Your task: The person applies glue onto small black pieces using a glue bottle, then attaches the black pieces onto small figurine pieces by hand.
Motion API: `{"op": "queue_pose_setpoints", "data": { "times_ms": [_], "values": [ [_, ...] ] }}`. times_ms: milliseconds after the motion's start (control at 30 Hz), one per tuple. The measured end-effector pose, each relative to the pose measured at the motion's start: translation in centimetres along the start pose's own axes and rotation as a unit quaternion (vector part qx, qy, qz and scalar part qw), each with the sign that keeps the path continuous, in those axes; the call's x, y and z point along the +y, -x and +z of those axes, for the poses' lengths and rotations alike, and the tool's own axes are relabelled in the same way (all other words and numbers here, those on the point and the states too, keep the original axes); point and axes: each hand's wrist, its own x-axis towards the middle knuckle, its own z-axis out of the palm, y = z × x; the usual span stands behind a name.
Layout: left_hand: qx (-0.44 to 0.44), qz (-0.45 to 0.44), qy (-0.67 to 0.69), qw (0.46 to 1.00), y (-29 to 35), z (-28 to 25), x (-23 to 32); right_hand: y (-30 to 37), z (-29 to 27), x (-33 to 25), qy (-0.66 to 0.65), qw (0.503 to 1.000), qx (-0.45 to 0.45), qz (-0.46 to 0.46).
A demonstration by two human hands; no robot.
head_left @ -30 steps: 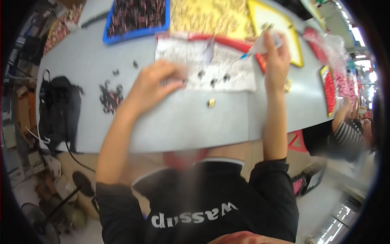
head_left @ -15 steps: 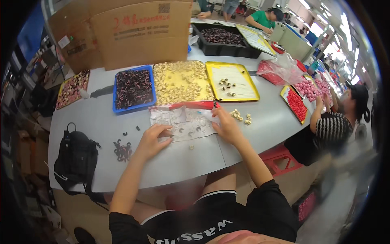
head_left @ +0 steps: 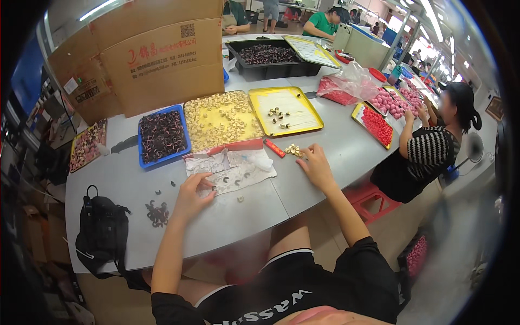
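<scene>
My left hand (head_left: pixel 196 196) rests at the left edge of a worn whitish sheet (head_left: pixel 233 187), its thumb and fingers closed around a small dark curved piece (head_left: pixel 214 188). More such dark crescents lie on the sheet to the right. My right hand (head_left: pixel 318 170) is beside a small heap of cream-coloured pieces (head_left: pixel 293 150), thumb and forefinger apart at its edge. Between heap and sheet lies a red stick-shaped thing (head_left: pixel 274 148). A white bottle-like thing (head_left: pixel 262 163) rests on the sheet's right part. One cream piece (head_left: pixel 240 199) sits just below the sheet.
Behind the sheet stand a blue tray (head_left: pixel 188 132) of dark pieces and yellow trays (head_left: pixel 323 122) with cream pieces. A dark pile (head_left: pixel 157 214) and black bag (head_left: pixel 103 230) lie left. A cardboard sheet (head_left: pixel 162 70) rises behind. A person (head_left: pixel 433 146) sits at the right.
My right hand has moved off the sheet, rightward to the cream pieces, leaving the white bottle-like thing and red stick uncovered. My left fingers have drawn together on the dark piece. The view has shifted.
</scene>
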Motion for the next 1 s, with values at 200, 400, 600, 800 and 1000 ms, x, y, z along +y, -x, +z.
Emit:
{"op": "queue_pose_setpoints", "data": {
  "times_ms": [200,400,600,800,1000],
  "values": [
    [0.011,-0.011,0.009,1.000,0.0,-0.2,0.4,-0.2,0.7,1.1,-0.053,0.999,-0.004,-0.009],
    [0.033,-0.006,-0.023,0.999,0.2,-0.2,-0.2,-0.9,1.0,0.7,-0.083,0.995,0.045,-0.013],
    [0.052,-0.004,-0.028,0.998,0.0,-0.7,-0.3,-3.4,0.6,-1.0,-0.190,0.978,0.088,-0.002],
    [0.088,0.003,-0.039,0.995,-0.2,-1.1,-0.6,-7.5,1.8,-7.0,-0.354,0.933,0.065,-0.015],
    [0.121,0.001,-0.025,0.992,-0.2,-0.6,-0.8,-8.4,4.3,-12.5,-0.436,0.896,-0.042,-0.070]
  ]
}}
